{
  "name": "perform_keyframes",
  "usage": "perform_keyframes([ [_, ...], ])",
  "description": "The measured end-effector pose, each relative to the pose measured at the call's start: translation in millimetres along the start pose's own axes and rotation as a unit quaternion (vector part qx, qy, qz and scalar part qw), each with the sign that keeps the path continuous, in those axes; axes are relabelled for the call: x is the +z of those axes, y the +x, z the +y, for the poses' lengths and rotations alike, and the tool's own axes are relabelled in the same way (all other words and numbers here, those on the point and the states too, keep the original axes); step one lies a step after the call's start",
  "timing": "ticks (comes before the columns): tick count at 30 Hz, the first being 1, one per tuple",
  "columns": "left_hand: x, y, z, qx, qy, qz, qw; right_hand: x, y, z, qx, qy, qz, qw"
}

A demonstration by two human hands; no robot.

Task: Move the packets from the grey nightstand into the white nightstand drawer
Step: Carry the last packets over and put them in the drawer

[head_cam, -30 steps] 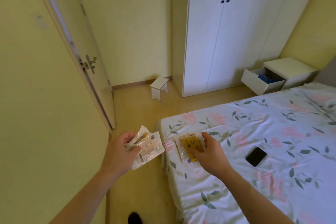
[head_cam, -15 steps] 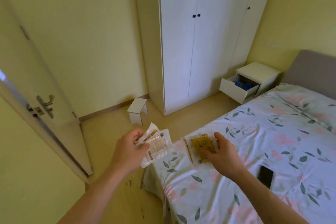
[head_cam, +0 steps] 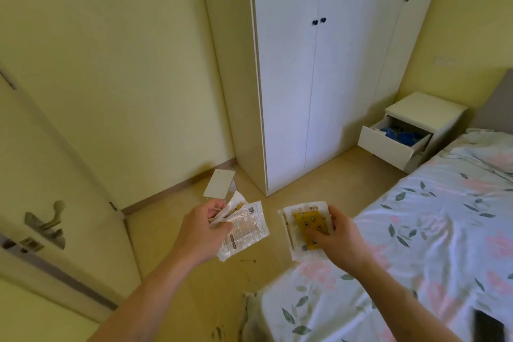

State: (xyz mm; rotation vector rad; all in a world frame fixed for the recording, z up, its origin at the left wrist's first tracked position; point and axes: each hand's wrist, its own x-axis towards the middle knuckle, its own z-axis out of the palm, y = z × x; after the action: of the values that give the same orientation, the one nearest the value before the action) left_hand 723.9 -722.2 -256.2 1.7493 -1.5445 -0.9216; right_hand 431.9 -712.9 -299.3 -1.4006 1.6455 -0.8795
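Note:
My left hand (head_cam: 201,232) grips a small fan of clear plastic packets (head_cam: 245,226) with pale contents. My right hand (head_cam: 337,239) holds another clear packet (head_cam: 305,223) with a yellow patterned piece inside. Both are held out over the floor in front of me. Far to the right stands the white nightstand (head_cam: 424,111), and its drawer (head_cam: 388,146) is pulled out, with blue items visible inside. The grey nightstand is not in view.
A bed with a floral sheet (head_cam: 422,244) fills the lower right, a black phone (head_cam: 488,326) lying on it. A tall white wardrobe (head_cam: 319,69) stands ahead, a small white stool (head_cam: 219,184) by the wall, and an open door (head_cam: 50,203) at left.
The view has swung right and forward: the wardrobe and white nightstand look nearer, the bed corner has slid down-right. Both hands still hold their packets, now over floor rather than bed.

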Motion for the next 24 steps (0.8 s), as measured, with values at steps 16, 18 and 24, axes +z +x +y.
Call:
perform_keyframes([
  [16, -82, 259, -45, 0.011, -0.027, -0.081, 0.996, 115, 207, -81, 0.016, 0.015, 0.058, 0.998],
  [18, -93, 289, -52, 0.011, -0.021, -0.102, 0.995, 131, 224, -87, 0.036, 0.016, 0.079, 0.996],
  [24, -101, 369, -59, 0.032, 0.006, -0.176, 0.984, 156, 250, -104, 0.078, 0.024, 0.154, 0.985],
])
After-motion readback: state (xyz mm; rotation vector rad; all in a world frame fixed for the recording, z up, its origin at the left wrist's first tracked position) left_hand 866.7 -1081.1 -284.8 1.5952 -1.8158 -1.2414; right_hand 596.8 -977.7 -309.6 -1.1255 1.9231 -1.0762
